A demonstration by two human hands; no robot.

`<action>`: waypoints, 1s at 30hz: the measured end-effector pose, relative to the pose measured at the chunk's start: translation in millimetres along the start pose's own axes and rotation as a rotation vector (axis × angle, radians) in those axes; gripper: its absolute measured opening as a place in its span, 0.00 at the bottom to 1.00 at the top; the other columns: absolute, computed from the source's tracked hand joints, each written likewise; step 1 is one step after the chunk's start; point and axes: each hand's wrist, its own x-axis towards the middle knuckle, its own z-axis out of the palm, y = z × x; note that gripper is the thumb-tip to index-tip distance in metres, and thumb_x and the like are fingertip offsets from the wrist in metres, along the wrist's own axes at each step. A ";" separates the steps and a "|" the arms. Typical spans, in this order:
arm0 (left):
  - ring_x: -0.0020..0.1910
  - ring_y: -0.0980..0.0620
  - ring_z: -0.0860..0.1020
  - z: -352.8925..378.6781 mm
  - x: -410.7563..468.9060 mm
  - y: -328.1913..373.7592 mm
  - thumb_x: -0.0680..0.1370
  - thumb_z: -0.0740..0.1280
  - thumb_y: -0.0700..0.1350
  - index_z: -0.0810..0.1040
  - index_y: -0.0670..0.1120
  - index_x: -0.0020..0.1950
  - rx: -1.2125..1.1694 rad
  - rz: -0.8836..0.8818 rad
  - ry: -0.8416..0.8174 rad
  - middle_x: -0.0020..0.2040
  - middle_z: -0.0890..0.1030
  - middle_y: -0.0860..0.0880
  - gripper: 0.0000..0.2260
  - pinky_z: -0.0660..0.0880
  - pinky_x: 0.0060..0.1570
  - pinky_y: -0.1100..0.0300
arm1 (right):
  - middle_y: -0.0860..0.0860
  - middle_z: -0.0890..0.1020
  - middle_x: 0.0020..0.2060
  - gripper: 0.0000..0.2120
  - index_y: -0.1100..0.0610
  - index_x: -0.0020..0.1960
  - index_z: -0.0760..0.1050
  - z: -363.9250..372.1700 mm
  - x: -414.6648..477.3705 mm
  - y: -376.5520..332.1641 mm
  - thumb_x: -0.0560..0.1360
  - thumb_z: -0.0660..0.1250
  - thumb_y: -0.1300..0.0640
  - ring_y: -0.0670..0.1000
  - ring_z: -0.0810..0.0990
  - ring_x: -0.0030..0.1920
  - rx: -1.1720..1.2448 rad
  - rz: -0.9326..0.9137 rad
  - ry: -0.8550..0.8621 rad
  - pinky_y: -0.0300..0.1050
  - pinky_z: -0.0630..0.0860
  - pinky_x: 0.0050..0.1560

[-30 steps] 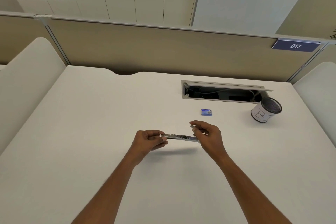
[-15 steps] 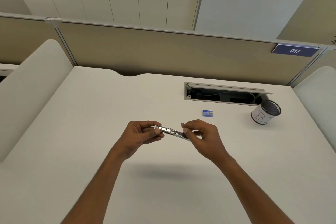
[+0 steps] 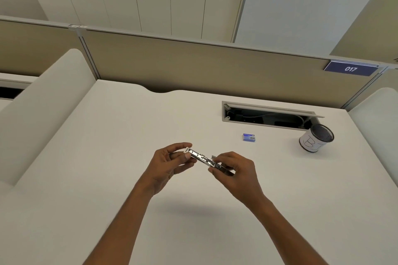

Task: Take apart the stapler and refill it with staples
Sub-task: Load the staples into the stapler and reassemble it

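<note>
- White desk top [image 3: 103, 189] fills most of the view, fenced by a beige partition [image 3: 193, 64] with pale cabinets behind it.
- Both hands hold the stapler [image 3: 201, 159] in the air above the middle of the desk. Its bright metal rail faces up and slopes down towards the right.
- The left hand [image 3: 170, 163] pinches the rail's left end between thumb and curled fingers.
- The right hand [image 3: 237, 170] curls round the right end, where a darker part shows. Its fingers hide how the pieces join there.
- The step in hand looks like freeing the metal magazine from the body. It probably goes best with the left grip held steady and the right hand drawing along the rail's line rather than twisting. Any spring inside may jump, so working low over the desk would keep loose parts close.
- A small blue staple box [image 3: 249, 137] lies on the desk beyond the right hand, well apart from it. Its print is too small to read.
- The mesh pen cup [image 3: 315, 139] has a white wrap with a hand-drawn "B".
- A blue plate [image 3: 351, 69] on the partition reads "017".
</note>
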 end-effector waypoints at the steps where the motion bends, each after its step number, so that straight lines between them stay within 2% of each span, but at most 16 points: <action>1: 0.52 0.41 0.86 3.4 -1.4 -2.4 0.76 0.74 0.36 0.83 0.40 0.65 -0.038 -0.002 0.017 0.53 0.86 0.35 0.16 0.82 0.55 0.52 | 0.43 0.84 0.45 0.09 0.52 0.50 0.86 0.3 -0.8 -0.7 0.70 0.79 0.57 0.49 0.81 0.36 0.011 -0.002 0.016 0.38 0.76 0.36; 5: 0.56 0.43 0.86 20.6 -10.4 -18.6 0.76 0.74 0.37 0.83 0.41 0.64 -0.192 -0.030 0.042 0.57 0.86 0.39 0.16 0.82 0.56 0.54 | 0.43 0.85 0.45 0.09 0.51 0.50 0.86 1.6 -2.2 -4.0 0.70 0.79 0.57 0.49 0.80 0.35 0.040 -0.002 0.040 0.35 0.75 0.36; 10: 0.61 0.40 0.83 37.1 -18.7 -33.2 0.78 0.74 0.41 0.82 0.40 0.65 -0.286 -0.026 0.017 0.62 0.84 0.38 0.16 0.81 0.58 0.54 | 0.42 0.84 0.45 0.09 0.51 0.51 0.86 0.8 -2.2 -9.5 0.71 0.78 0.57 0.49 0.81 0.36 0.034 -0.025 0.030 0.36 0.76 0.36; 13: 0.62 0.38 0.83 40.5 -18.9 -32.9 0.77 0.76 0.43 0.83 0.40 0.64 -0.302 -0.014 0.032 0.62 0.84 0.37 0.16 0.81 0.58 0.54 | 0.42 0.84 0.45 0.09 0.51 0.50 0.85 -1.0 -1.8 -14.0 0.71 0.78 0.57 0.49 0.81 0.37 0.020 -0.022 0.014 0.37 0.77 0.37; 17: 0.59 0.40 0.84 41.4 -18.2 -29.0 0.79 0.73 0.41 0.84 0.40 0.61 -0.314 -0.008 0.057 0.59 0.85 0.38 0.12 0.81 0.57 0.54 | 0.42 0.85 0.46 0.08 0.52 0.50 0.85 -4.8 6.1 -24.3 0.72 0.78 0.54 0.49 0.83 0.39 0.047 0.019 0.020 0.39 0.80 0.39; 20: 0.58 0.43 0.85 44.2 -18.4 -24.0 0.81 0.71 0.41 0.84 0.40 0.62 -0.297 -0.005 0.040 0.58 0.85 0.40 0.11 0.81 0.57 0.55 | 0.40 0.86 0.47 0.10 0.51 0.51 0.85 -4.6 19.8 -37.6 0.72 0.77 0.48 0.43 0.85 0.42 0.073 0.123 0.075 0.32 0.79 0.40; 23: 0.58 0.43 0.84 49.0 -18.3 -20.2 0.82 0.69 0.41 0.83 0.39 0.64 -0.291 -0.004 -0.002 0.59 0.85 0.40 0.12 0.80 0.59 0.53 | 0.40 0.86 0.47 0.14 0.49 0.51 0.85 0.8 38.9 -52.0 0.72 0.74 0.41 0.38 0.84 0.43 0.049 0.254 0.036 0.29 0.79 0.40; 26: 0.59 0.44 0.84 54.6 -18.4 -16.2 0.81 0.70 0.43 0.83 0.40 0.64 -0.287 -0.009 -0.012 0.59 0.85 0.40 0.13 0.81 0.58 0.53 | 0.41 0.86 0.45 0.18 0.49 0.51 0.84 6.7 58.9 -62.7 0.70 0.73 0.38 0.39 0.85 0.44 0.091 0.406 -0.039 0.36 0.81 0.44; 30: 0.57 0.45 0.85 57.0 -18.0 -10.9 0.78 0.72 0.44 0.86 0.43 0.60 -0.275 -0.016 0.009 0.56 0.87 0.42 0.12 0.82 0.54 0.55 | 0.46 0.87 0.45 0.15 0.52 0.49 0.84 14.4 75.3 -65.5 0.69 0.77 0.43 0.45 0.85 0.49 0.217 0.522 -0.106 0.43 0.80 0.48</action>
